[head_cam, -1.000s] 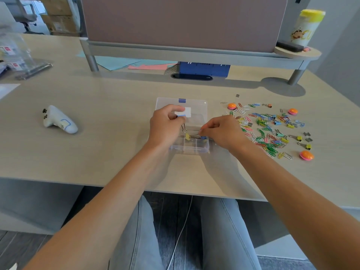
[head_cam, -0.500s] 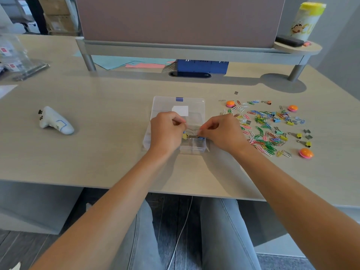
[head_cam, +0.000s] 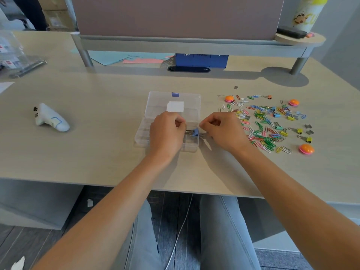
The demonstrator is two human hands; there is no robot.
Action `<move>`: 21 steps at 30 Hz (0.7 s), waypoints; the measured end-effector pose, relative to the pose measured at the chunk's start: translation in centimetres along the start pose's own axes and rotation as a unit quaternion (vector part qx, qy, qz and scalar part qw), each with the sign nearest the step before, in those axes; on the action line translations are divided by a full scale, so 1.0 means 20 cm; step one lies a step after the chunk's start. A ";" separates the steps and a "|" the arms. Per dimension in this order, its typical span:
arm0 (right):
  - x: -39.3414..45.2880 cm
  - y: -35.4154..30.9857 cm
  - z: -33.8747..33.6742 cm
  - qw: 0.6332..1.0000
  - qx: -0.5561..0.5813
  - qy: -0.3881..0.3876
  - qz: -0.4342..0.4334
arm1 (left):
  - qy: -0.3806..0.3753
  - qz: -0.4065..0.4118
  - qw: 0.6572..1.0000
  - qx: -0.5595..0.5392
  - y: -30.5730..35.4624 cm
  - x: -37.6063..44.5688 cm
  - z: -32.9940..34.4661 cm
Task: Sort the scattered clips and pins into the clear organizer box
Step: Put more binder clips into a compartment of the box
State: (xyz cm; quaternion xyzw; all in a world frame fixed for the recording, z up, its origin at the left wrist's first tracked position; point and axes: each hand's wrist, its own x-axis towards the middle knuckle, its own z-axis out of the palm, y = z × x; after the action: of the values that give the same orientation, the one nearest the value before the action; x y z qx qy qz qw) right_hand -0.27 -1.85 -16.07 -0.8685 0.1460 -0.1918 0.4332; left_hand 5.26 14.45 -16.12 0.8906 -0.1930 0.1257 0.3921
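The clear organizer box (head_cam: pixel 143 138) lies open mid-desk, its lid (head_cam: pixel 191 100) flat behind it. My left hand (head_cam: pixel 167 131) hovers over the compartments with fingers curled, pinching the silver wire handles of a blue binder clip (head_cam: pixel 195 131). My right hand (head_cam: pixel 222 129) sits at the box's right edge, fingers curled, pinching a metal wire piece (head_cam: pixel 204 135) beside the clip. To the right lie a scattered pile of coloured paper clips (head_cam: pixel 261 121), loose binder clips (head_cam: pixel 303 137) and orange round pins (head_cam: pixel 306 149).
A white handheld controller (head_cam: pixel 51 119) lies at the left. Behind stand a raised shelf on posts (head_cam: pixel 86 57), a blue box (head_cam: pixel 201 60) and coloured paper sheets (head_cam: pixel 136 57). A plastic bag (head_cam: pixel 15 57) sits far left. The desk's front edge runs just below my wrists.
My left hand came down from the lid to the clip between my hands. The yellow clip seen earlier is now hidden. My right hand drew slightly right.
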 end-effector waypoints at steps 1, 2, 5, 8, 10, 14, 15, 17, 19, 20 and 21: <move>0.00 0.00 0.01 1.000 0.000 0.000 -0.001 | 0.001 0.018 1.000 0.010 0.00 0.00 0.00; 0.00 0.00 0.01 1.000 -0.001 -0.002 -0.002 | -0.002 0.037 0.999 0.024 -0.01 -0.01 -0.01; 0.00 0.00 0.02 1.000 -0.011 -0.007 -0.004 | -0.032 0.093 0.993 0.063 -0.02 -0.04 -0.02; -0.01 -0.02 0.02 1.000 -0.019 -0.004 -0.009 | -0.042 0.135 0.985 0.099 -0.05 -0.08 -0.04; -0.02 -0.02 0.02 1.000 -0.024 -0.002 -0.006 | -0.049 0.148 0.980 0.121 -0.07 -0.11 -0.04; -0.03 -0.03 0.04 0.999 -0.033 -0.002 0.006 | -0.057 0.149 0.978 0.135 -0.11 -0.15 -0.04; -0.03 -0.02 0.04 0.999 -0.035 -0.003 0.009 | -0.051 0.149 0.978 0.134 -0.11 -0.16 -0.03; -0.03 -0.02 0.04 0.999 -0.037 -0.003 0.013 | -0.033 0.152 0.979 0.131 -0.12 -0.18 -0.02; -0.04 -0.03 0.05 0.999 -0.034 -0.007 0.013 | -0.015 0.156 0.979 0.129 -0.12 -0.19 -0.01; -0.04 -0.03 0.05 0.999 -0.030 -0.009 0.011 | -0.009 0.156 0.979 0.127 -0.12 -0.20 -0.02; -0.04 -0.04 0.05 1.000 -0.026 -0.011 0.010 | -0.005 0.154 0.980 0.127 -0.12 -0.20 -0.02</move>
State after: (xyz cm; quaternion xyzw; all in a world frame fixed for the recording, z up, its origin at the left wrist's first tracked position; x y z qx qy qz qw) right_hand -0.49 -0.32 -16.28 -0.8799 0.1545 -0.1739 0.4144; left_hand 2.69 17.31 -18.99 0.8932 -0.3125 0.2036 0.2511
